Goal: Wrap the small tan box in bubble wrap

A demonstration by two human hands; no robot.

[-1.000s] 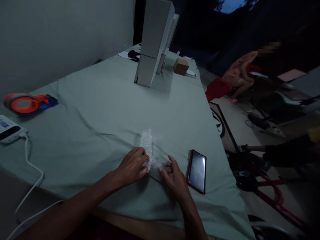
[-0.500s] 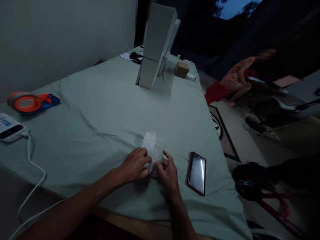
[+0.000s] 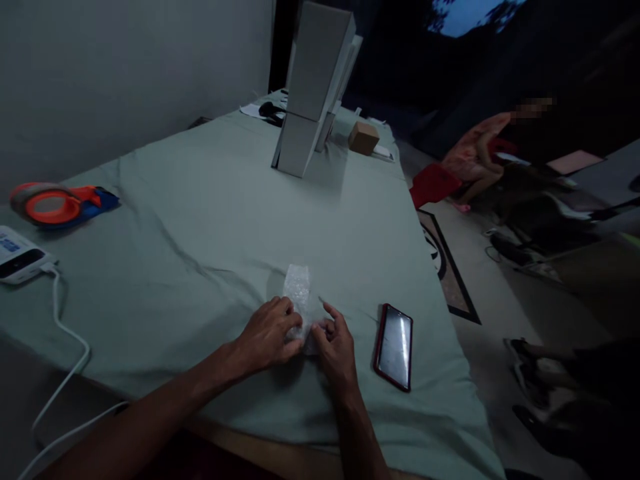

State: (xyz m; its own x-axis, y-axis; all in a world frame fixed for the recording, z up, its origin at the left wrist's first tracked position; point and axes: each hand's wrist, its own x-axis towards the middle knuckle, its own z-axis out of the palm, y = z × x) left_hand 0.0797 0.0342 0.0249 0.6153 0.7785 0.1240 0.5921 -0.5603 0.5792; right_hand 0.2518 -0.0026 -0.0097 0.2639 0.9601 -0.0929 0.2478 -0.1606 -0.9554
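Note:
A small bundle of clear bubble wrap (image 3: 299,288) lies on the pale green cloth of the table (image 3: 210,200), near the front edge. My left hand (image 3: 267,335) has its fingers curled over the bundle's near end. My right hand (image 3: 336,347) pinches the same end from the right side. What the wrap encloses cannot be seen. A phone in a red case (image 3: 395,345) lies screen up just right of my right hand.
An orange and blue tape dispenser (image 3: 55,204) and a white device (image 3: 17,255) with a white cable (image 3: 65,333) sit at the left. Tall white boxes (image 3: 313,93) and a small brown box (image 3: 363,137) stand far back. A person (image 3: 480,150) sits on the floor at the right.
My right hand has slid left along the bubble wrap until it meets my left hand. The wrap's right flap has been folded in, so the bundle is narrower.

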